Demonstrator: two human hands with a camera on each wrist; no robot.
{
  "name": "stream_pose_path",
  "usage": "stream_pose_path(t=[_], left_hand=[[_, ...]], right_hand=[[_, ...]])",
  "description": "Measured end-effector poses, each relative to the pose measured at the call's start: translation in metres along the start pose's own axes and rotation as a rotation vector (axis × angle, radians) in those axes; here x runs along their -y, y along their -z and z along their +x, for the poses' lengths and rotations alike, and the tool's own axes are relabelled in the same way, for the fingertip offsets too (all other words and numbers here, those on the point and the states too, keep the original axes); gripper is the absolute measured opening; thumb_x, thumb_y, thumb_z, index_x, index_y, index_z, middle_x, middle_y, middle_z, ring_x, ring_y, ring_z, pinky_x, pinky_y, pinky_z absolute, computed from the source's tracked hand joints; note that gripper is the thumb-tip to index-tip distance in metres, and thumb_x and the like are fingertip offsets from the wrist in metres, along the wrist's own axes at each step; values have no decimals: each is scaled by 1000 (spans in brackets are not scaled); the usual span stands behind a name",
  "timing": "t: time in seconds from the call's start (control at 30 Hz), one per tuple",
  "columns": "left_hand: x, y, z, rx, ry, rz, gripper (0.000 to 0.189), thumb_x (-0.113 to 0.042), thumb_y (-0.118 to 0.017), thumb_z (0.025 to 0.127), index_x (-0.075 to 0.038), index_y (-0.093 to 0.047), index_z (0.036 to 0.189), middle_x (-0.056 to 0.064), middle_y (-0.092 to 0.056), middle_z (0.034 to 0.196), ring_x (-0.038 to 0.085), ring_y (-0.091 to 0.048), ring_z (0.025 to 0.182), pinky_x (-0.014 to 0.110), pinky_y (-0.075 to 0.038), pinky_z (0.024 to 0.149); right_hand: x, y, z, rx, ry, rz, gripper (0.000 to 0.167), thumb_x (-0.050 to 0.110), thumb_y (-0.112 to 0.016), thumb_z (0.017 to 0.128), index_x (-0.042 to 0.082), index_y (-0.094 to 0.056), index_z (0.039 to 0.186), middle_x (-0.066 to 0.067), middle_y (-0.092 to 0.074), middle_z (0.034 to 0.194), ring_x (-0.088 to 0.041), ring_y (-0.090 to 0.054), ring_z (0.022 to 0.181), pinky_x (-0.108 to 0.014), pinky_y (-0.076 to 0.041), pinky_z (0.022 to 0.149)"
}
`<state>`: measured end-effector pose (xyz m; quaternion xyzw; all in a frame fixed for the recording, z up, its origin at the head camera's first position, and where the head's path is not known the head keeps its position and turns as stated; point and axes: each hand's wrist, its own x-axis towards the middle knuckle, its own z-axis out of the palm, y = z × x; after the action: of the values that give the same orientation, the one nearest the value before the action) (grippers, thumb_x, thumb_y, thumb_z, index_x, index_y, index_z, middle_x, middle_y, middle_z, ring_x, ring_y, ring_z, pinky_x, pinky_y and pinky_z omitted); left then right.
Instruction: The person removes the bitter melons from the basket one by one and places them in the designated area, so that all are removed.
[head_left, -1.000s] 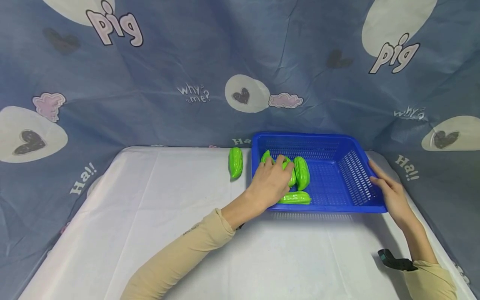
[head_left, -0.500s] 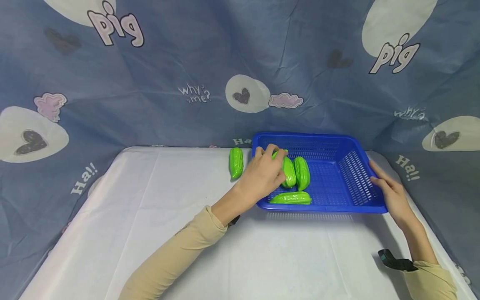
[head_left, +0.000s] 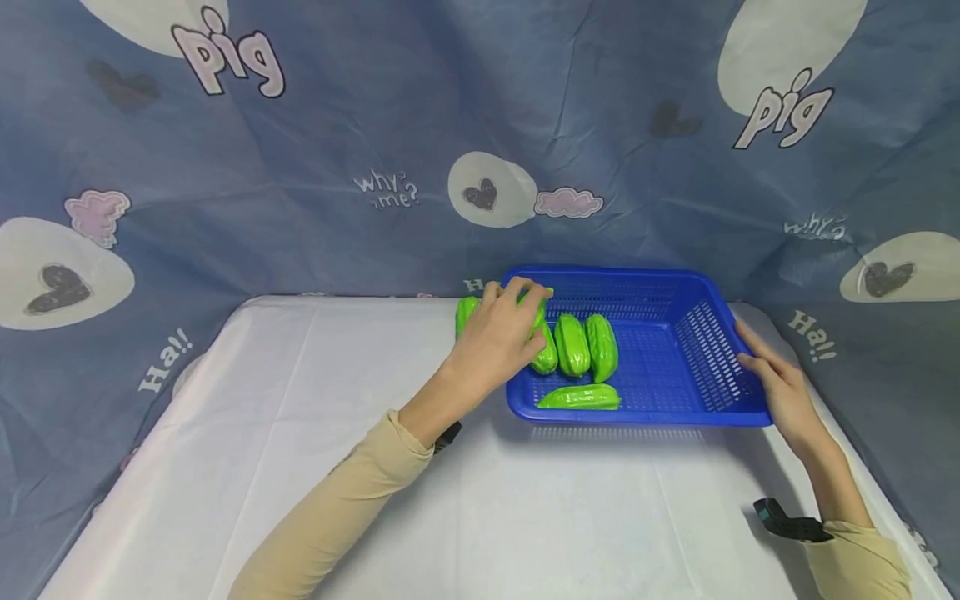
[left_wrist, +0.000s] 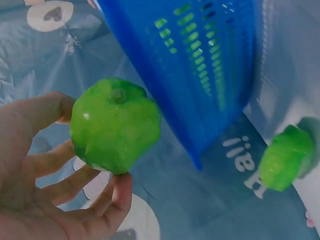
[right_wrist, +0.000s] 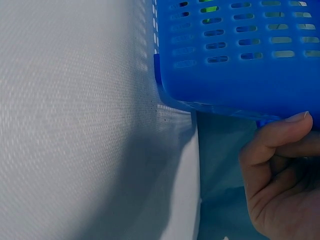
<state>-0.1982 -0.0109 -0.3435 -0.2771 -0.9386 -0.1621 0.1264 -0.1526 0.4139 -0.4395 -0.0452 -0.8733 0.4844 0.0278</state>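
Note:
My left hand [head_left: 498, 337] grips a glossy, ridged green vegetable [left_wrist: 115, 127] between thumb and fingers. In the head view it is at the left rim of a blue plastic basket [head_left: 645, 417]; in the left wrist view it overlaps the rim's edge. Several alike green vegetables lie in the basket's left half: upright ones side by side [head_left: 572, 346] and one lying crosswise [head_left: 579, 397] near the front wall. Another green vegetable [head_left: 466, 315] rests on the table left of the basket, partly hidden by my left hand. My right hand [head_left: 787, 396] holds the basket's right rim, thumb on the edge.
A white cloth covers the table [head_left: 375, 358]. Behind it hangs a blue printed curtain [head_left: 315, 217], close to the basket's back wall. The basket's front edge overhangs its own shadow on the cloth. Black straps [head_left: 791, 525] sit on the wrists.
My left hand has moved left and up from among the basket's vegetables to the left rim, taking one green vegetable with it. My right hand and the basket have stayed in place.

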Motion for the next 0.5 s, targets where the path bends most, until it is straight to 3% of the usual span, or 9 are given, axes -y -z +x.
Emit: stream_pose_path(t=[0.3,0.5], left_hand=[[33,3,-12,-45,52,-21,46,-14,-74,100,-10,-65,145,16,-64,147,43,-63,117,47,-62,91],[62,9,-24,-37,149,-79,47,-15,-72,100,-10,-65,145,17,-63,148,44,-62,119,50,-62,88]], right_hand=[[-1,0,1,3,7,0,54,42,-40,117,41,-26,169,10,-18,180,10,-25,150,-19,-18,125],[-2,0,1,11,1,2,55,42,-40,117,40,-24,169,8,-16,180,10,-25,151,-12,-21,120]])
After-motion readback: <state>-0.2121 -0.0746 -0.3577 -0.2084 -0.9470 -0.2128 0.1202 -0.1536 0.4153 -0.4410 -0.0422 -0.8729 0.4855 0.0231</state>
